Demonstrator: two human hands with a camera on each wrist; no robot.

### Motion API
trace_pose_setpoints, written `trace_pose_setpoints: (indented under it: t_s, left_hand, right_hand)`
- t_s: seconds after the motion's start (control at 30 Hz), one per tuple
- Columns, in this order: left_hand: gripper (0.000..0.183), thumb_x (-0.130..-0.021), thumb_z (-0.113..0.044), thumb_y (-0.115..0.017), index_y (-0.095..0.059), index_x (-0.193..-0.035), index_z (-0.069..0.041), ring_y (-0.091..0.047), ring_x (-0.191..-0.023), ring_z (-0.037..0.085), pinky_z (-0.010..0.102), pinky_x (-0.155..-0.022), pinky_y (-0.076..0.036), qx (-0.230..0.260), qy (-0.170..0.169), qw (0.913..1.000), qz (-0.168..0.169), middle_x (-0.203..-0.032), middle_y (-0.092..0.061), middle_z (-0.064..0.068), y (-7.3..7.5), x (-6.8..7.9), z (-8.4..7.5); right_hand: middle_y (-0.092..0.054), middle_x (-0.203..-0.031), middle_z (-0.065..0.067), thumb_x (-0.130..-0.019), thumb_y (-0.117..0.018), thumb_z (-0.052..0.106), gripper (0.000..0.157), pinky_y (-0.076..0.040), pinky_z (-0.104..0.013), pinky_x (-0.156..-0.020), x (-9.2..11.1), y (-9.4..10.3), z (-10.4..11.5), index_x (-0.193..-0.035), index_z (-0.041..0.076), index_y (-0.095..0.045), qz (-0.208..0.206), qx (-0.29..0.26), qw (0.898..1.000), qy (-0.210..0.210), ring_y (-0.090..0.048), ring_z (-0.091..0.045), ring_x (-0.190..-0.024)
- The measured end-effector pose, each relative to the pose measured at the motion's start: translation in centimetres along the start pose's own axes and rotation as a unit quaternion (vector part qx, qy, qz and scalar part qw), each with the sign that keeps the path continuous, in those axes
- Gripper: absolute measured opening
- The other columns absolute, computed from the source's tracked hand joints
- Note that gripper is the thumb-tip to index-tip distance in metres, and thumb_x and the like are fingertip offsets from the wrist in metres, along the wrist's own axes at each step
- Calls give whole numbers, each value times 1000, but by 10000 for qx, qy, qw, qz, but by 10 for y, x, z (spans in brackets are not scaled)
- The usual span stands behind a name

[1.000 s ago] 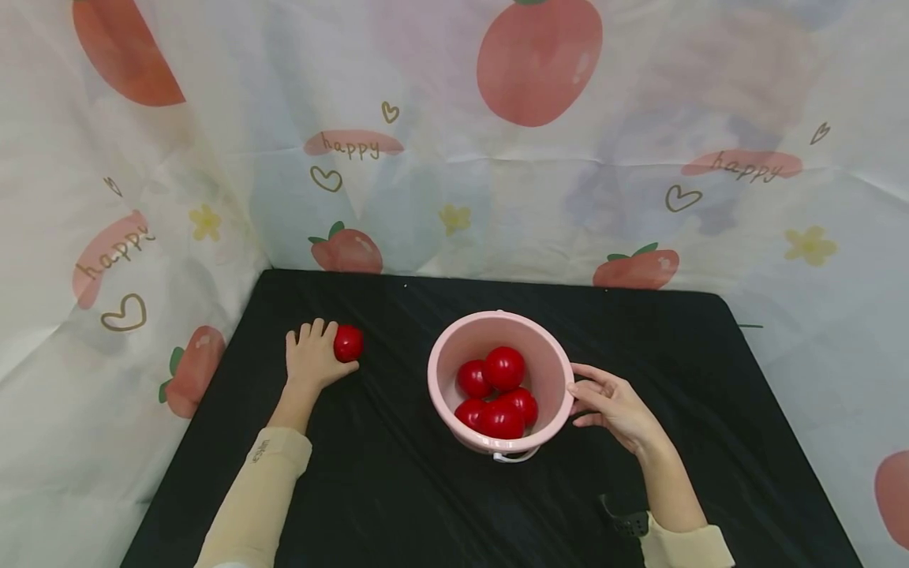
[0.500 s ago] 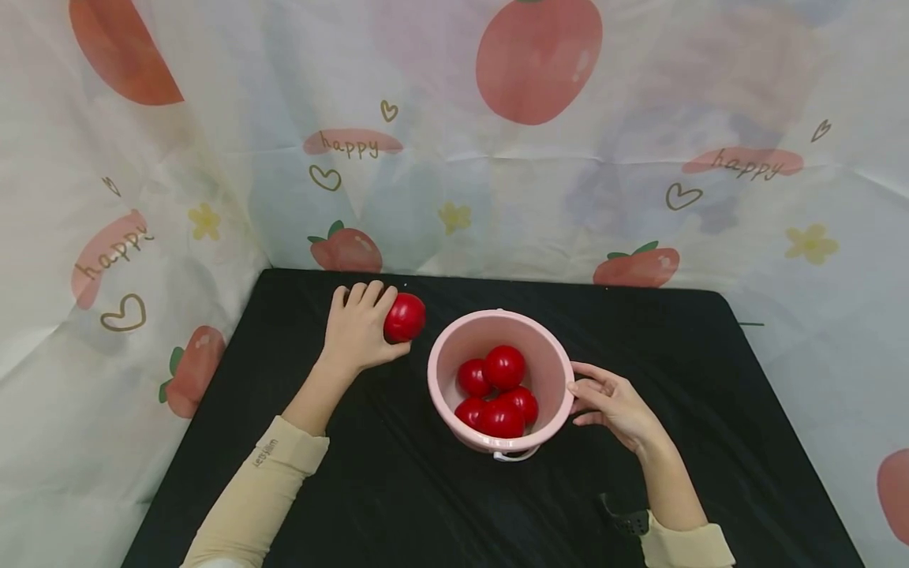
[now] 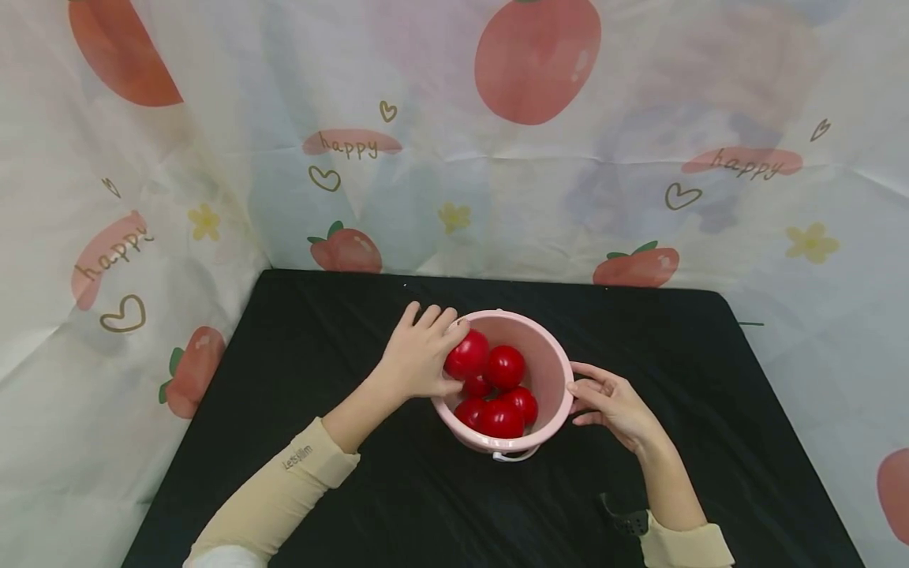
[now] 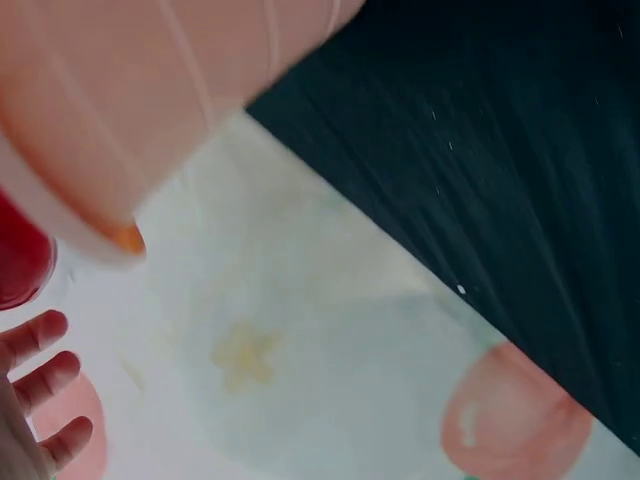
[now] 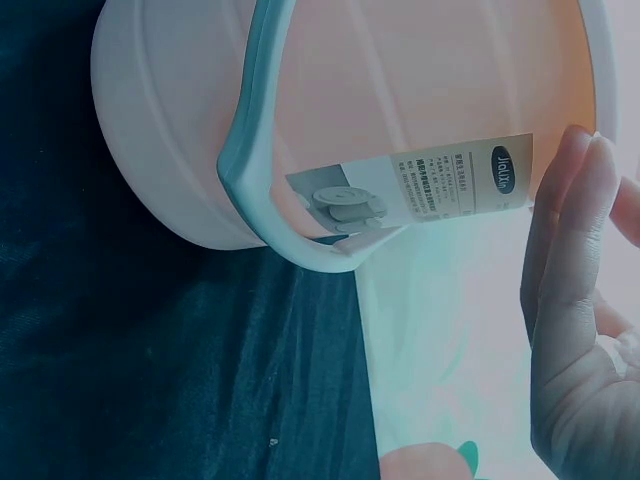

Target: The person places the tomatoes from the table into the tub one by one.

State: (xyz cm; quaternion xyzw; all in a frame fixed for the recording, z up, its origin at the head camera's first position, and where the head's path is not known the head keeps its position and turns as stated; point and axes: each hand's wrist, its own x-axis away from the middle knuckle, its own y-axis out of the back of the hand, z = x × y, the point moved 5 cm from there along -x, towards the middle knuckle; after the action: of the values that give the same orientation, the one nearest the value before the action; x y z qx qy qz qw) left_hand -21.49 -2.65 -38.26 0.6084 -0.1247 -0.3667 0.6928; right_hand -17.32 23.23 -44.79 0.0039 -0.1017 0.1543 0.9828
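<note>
My left hand (image 3: 422, 355) is at the left rim of a pink bucket (image 3: 550, 375), its thumb and fingers around a glossy red ball (image 3: 466, 353) over the bucket's mouth. Several similar red balls (image 3: 506, 368) lie inside. The left wrist view catches only part of the held ball (image 4: 22, 255), near three fingertips. On the bucket's right side, my right hand (image 3: 614, 406) touches the rim with its fingertips. Seen from the right wrist, those fingers (image 5: 575, 230) are fairly straight against the rim. A light handle (image 5: 248, 130) hangs on the bucket's outside.
The bucket stands on a table covered in black cloth (image 3: 398, 489). Behind it and to the left hangs a pale curtain (image 3: 419, 189) printed with fruit, hearts and flowers. A printed label (image 5: 440, 185) is stuck to the bucket's side. A dark strap (image 3: 628, 523) shows at the right cuff.
My left hand has lifted a red ball from the table's left side and carried it right, to over the bucket. My right hand and the bucket have stayed in place.
</note>
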Motion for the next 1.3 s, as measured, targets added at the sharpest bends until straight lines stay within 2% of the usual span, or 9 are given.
trace_pose_setpoints:
  t_s: [0.2, 0.47, 0.77, 0.97, 1.3]
  left_hand:
    - [81, -60, -59, -71, -46, -127, -22, -39, -116, 20, 46, -100, -32, -119, -494, 9956, 791, -124, -47, -1, -12, -9, -22]
    - [83, -60, -60, -70, -42, -130, -26, -36, -119, 19, 44, -103, -30, -706, -916, 9811, 1555, -129, -45, -2, -30, -18, -36]
    - [83, -62, -66, -64, -40, -132, -30, -35, -119, 16, 40, -103, -26, -1558, -1312, 9571, 2063, -133, -43, -6, -45, -24, -48]
    - [83, -64, -70, -58, -38, -135, -32, -32, -121, 15, 37, -104, -22, -1973, -1408, 9386, 2455, -137, -40, -8, -52, -24, -51]
    - [81, -67, -68, -56, -35, -138, -34, -28, -124, 14, 38, -107, -17, -2151, -1460, 9246, 2784, -140, -35, -9, -64, -25, -53]
  right_hand:
    - [-68, -86, 2, -91, -54, 5, 52, -56, -27, -62, 0, 0, 0, -133, -14, -29, 14, -70, 10000, 19, -64, -11, -69]
    - [-68, -86, 2, -91, -54, 5, 52, -56, -28, -63, 0, 1, -1, -132, -14, -29, -16, 1, 10000, 5, -64, -11, -69]
    - [-68, -86, 2, -91, -54, 5, 53, -56, -28, -63, 0, 1, -1, -133, -14, -29, -16, 5, 10000, 41, -63, -10, -69]
    - [-68, -86, 1, -91, -54, 4, 52, -56, -28, -63, 0, 0, 0, -132, -14, -29, -2, -31, 10000, 58, -63, -11, -68]
    - [-68, -87, 1, -91, -53, 5, 52, -56, -28, -63, 0, 0, -2, -133, -14, -28, 18, -21, 10000, 79, -64, -11, -69]
